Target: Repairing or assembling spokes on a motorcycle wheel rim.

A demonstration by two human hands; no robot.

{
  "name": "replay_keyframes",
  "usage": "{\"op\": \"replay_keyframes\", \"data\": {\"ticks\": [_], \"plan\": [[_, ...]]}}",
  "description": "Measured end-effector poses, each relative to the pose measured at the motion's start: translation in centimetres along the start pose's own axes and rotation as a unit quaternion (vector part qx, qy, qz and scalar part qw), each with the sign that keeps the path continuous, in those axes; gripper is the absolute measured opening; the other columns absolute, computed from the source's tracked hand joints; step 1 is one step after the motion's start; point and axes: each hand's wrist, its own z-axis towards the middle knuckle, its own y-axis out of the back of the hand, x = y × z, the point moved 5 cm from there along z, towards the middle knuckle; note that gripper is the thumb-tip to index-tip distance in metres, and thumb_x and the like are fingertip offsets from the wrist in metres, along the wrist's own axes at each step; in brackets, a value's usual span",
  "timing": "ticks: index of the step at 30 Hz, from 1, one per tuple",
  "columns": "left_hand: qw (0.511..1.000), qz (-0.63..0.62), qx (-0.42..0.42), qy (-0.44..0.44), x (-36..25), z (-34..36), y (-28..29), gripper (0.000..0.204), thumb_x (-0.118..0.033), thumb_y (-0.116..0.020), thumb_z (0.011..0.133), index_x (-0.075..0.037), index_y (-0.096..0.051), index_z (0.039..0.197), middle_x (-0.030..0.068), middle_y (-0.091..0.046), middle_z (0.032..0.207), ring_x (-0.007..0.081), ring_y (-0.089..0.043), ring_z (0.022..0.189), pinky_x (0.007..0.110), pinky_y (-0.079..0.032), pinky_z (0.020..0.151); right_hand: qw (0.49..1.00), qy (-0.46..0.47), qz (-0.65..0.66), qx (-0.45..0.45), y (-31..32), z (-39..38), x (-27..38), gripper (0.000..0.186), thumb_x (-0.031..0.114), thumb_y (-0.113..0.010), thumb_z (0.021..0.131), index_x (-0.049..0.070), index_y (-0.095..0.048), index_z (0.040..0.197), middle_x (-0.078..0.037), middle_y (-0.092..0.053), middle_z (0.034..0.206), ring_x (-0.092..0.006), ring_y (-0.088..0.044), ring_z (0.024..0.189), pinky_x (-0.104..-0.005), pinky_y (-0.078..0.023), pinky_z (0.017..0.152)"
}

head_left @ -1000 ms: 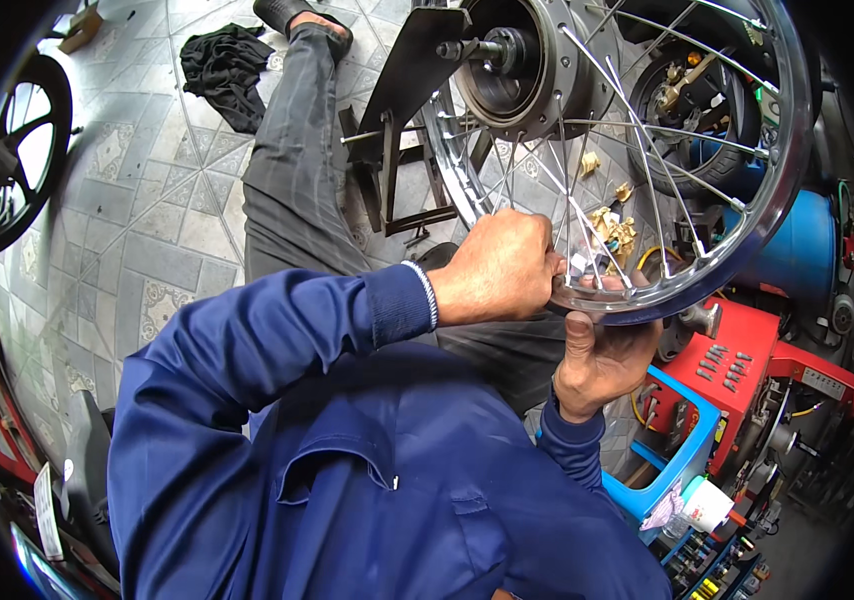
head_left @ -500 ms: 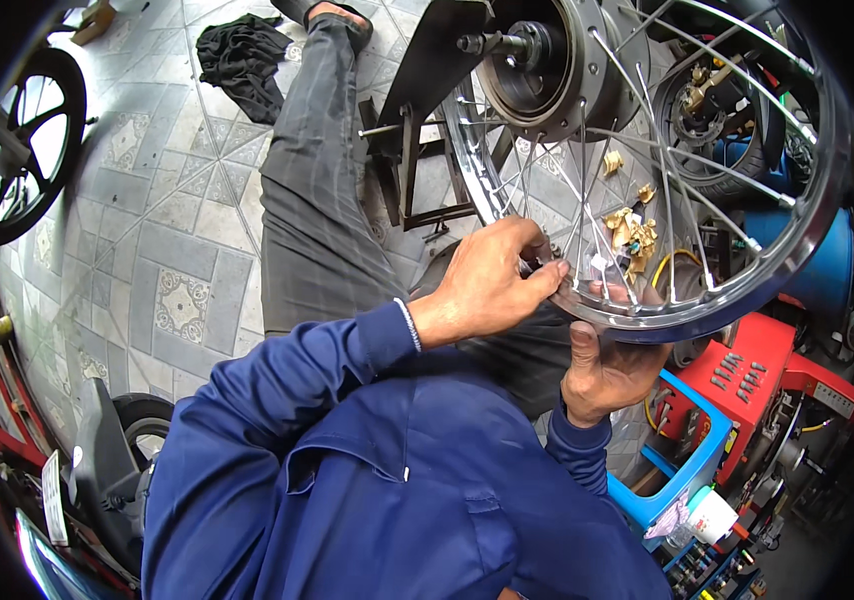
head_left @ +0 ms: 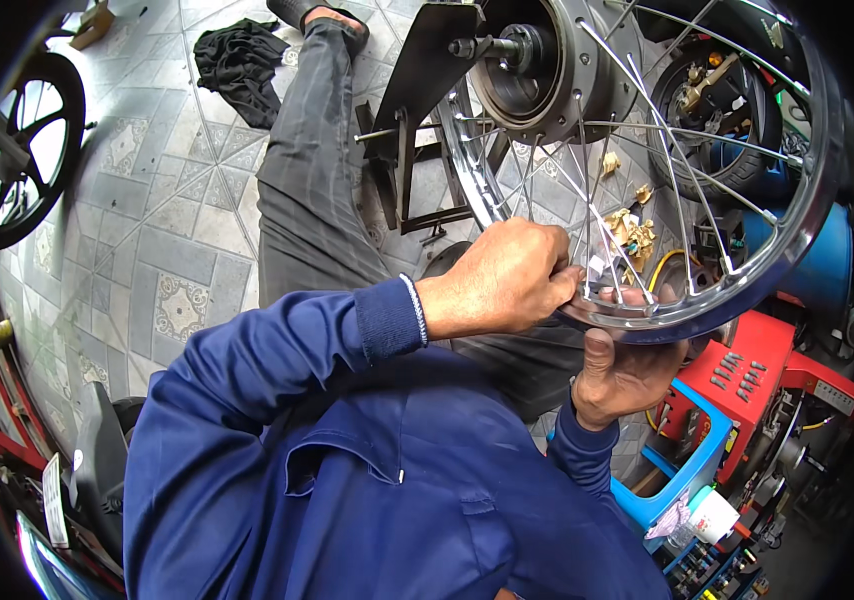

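Note:
A spoked motorcycle wheel fills the upper right, its shiny metal rim (head_left: pixel 647 327) curving around a grey hub (head_left: pixel 587 70). Thin silver spokes (head_left: pixel 658 125) run between them, some crossing. At the rim's near left part, my left hand (head_left: pixel 512 275) is closed, thumb and bent forefinger pinching at the foot of a spoke; the exact contact is partly hidden. My right hand (head_left: pixel 622 382) cups the rim from below, thumb on the near side, fingers reaching behind and showing between the spokes. A black metal stand (head_left: pixel 412 110) is beside the hub's axle.
Crumpled tan packing (head_left: pixel 632 235) lies on the tiled floor beyond the rim. To the right are a blue plastic stool (head_left: pixel 712 425), a red surface (head_left: pixel 747 385) bearing several small dark parts, and another wheel (head_left: pixel 747 150). A black cloth (head_left: pixel 239 70) lies far left.
The wheel has turned slightly, its near spoke feet shifting right and upward. My left hand has moved a little right and its fingers are more tightly curled. My right hand has shifted slightly right.

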Motion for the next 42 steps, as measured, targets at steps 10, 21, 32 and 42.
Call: {"op": "replay_keyframes", "data": {"ticks": [10, 21, 32, 42], "plan": [[0.992, -0.050, 0.109, -0.031, -0.4, 0.9, 1.1, 0.023, -0.012, -0.066, 0.087, 0.010, -0.063, 0.090, 0.0229, -0.068, 0.073, 0.0334, -0.073, 0.070, 0.040, -0.056, 0.064, 0.999, 0.037, 0.021, 0.030, -0.1, 0.5, 0.4, 0.086, 0.011, -0.089, 0.081, -0.010, -0.036, 0.146, -0.024, -0.063, 0.125, -0.0307, -0.067, 0.111, -0.0435, -0.059, 0.097], [0.984, 0.122, 0.128, -0.038, -0.9, 1.9, 0.6, 0.027, -0.019, -0.064, 0.086, 0.007, -0.067, 0.077, 0.0281, -0.066, 0.072, 0.0469, -0.068, 0.077, 0.050, -0.056, 0.073, 0.997, 0.067, -0.016, 0.041, -0.1, 0.8, 0.6, 0.090, 0.007, -0.089, 0.079, -0.011, -0.033, 0.148, -0.023, -0.057, 0.133, -0.0301, -0.065, 0.117, -0.0430, -0.060, 0.098], [0.981, -0.082, 0.177, -0.011, -0.6, 1.7, 1.4, 0.024, -0.014, -0.067, 0.083, 0.009, -0.064, 0.087, 0.0235, -0.068, 0.075, 0.0345, -0.072, 0.073, 0.042, -0.055, 0.067, 0.993, -0.023, 0.063, 0.099, 0.3, 0.6, -1.2, 0.091, 0.008, -0.090, 0.078, -0.010, -0.033, 0.147, -0.023, -0.059, 0.128, -0.0290, -0.065, 0.115, -0.0406, -0.059, 0.095], [0.992, -0.066, 0.103, -0.021, -1.1, 1.8, 0.6, 0.028, -0.022, -0.068, 0.084, 0.006, -0.065, 0.083, 0.0244, -0.066, 0.073, 0.0413, -0.069, 0.073, 0.044, -0.054, 0.065, 0.990, 0.001, 0.142, -0.003, -1.9, 1.6, -1.7, 0.071, 0.055, -0.048, 0.104, -0.008, -0.051, 0.135, -0.022, -0.062, 0.120, -0.0306, -0.065, 0.104, -0.0454, -0.055, 0.093]]}}
